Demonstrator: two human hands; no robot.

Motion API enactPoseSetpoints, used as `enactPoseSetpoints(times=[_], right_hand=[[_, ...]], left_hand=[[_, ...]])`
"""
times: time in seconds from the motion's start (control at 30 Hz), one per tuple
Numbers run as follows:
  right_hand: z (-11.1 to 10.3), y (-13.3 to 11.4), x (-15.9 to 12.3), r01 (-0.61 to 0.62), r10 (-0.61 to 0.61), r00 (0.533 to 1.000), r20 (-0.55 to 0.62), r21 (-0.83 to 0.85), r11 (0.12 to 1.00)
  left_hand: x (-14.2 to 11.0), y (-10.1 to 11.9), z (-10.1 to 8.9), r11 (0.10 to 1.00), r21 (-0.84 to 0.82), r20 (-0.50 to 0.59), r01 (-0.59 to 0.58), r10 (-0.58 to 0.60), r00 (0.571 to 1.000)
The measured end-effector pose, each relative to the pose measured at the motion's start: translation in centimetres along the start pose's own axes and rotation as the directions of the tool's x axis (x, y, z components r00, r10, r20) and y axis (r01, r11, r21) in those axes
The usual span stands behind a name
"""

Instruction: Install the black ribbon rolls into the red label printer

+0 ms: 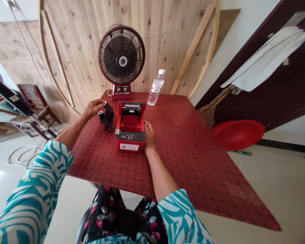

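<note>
A red label printer (130, 135) with a black front panel stands on the table, its lid tipped up and its inside showing. My right hand (149, 135) rests against the printer's right side, fingers curled along it and partly hidden. To the left of the printer, my left hand (94, 108) pinches the upper end of a black printer ribbon (108, 116). The ribbon seems to run between two small rolls with pale cores, and a loose tip hangs down near the tabletop. Whether it touches the table I cannot tell.
The table (188, 152) has a red patterned cover. Behind the printer stand a dark red fan (121, 61) and a water bottle (156, 87). A round wooden board (162, 40) leans at the back. A red basin (239, 135) is at the right, a wooden chair (36, 98) at the left.
</note>
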State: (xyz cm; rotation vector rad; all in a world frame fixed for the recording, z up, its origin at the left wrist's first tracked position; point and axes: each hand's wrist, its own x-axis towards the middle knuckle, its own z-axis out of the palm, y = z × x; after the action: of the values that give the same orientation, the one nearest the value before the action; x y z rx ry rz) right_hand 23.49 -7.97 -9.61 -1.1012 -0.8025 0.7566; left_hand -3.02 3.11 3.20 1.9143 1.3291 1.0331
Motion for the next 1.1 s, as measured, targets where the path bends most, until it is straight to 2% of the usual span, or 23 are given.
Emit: enactPoseSetpoints(times=[0.1, 0.17, 0.27, 0.33, 0.4, 0.57, 0.77, 0.83, 0.9, 1.1], right_hand=[[0.1, 0.0, 0.1, 0.003, -0.003, 1.0, 0.007, 0.007, 1.0], [0.3, 0.0, 0.2, -0.002, 0.002, 1.0, 0.004, 0.018, 1.0], [0.5, -0.2, 0.2, -0.004, 0.004, 1.0, -0.011, 0.042, 0.999], [0.6, -0.3, 0.2, 0.002, -0.001, 1.0, -0.013, 0.056, 0.998], [0.7, -0.4, 0.1, -0.002, 0.003, 1.0, -0.011, 0.068, 0.998], [1.0, -0.5, 0.0, -0.012, 0.013, 1.0, -0.01, 0.091, 0.996], [1.2, -0.8, 0.2, 0.017, -0.017, 1.0, -0.006, 0.061, 0.998], [1.2, -0.9, 0.1, 0.013, -0.013, 1.0, -0.003, 0.053, 0.999], [1.3, -1.0, 0.1, 0.015, -0.014, 1.0, -0.003, 0.043, 0.999], [1.2, -1.4, 0.0, 0.019, -0.02, 1.0, 0.008, 0.027, 0.999]], left_hand=[[-1.8, 1.8, -1.4, 0.974, -0.222, -0.043, -0.042, 0.033, 0.999], [-3.3, 3.3, -2.1, 0.966, -0.245, -0.028, -0.082, 0.077, 0.997], [-5.4, 5.7, -1.8, 0.963, -0.107, 0.07, -0.246, 0.254, 0.965], [-6.3, 7.2, -0.5, 0.923, 0.023, 0.2, -0.385, 0.373, 0.906], [-6.6, 8.4, 1.4, 0.865, 0.138, 0.31, -0.482, 0.424, 0.851], [-5.6, 10.0, 5.9, 0.729, 0.378, 0.497, -0.571, 0.36, 0.789], [-3.5, 10.9, 8.8, 0.638, 0.489, 0.667, -0.594, 0.165, 0.727], [-3.1, 11.3, 9.3, 0.625, 0.527, 0.675, -0.576, 0.105, 0.73], [-2.9, 11.5, 9.6, 0.635, 0.532, 0.664, -0.561, 0.098, 0.741], [-3.6, 11.1, 9.0, 0.715, 0.449, 0.589, -0.535, 0.213, 0.779]])
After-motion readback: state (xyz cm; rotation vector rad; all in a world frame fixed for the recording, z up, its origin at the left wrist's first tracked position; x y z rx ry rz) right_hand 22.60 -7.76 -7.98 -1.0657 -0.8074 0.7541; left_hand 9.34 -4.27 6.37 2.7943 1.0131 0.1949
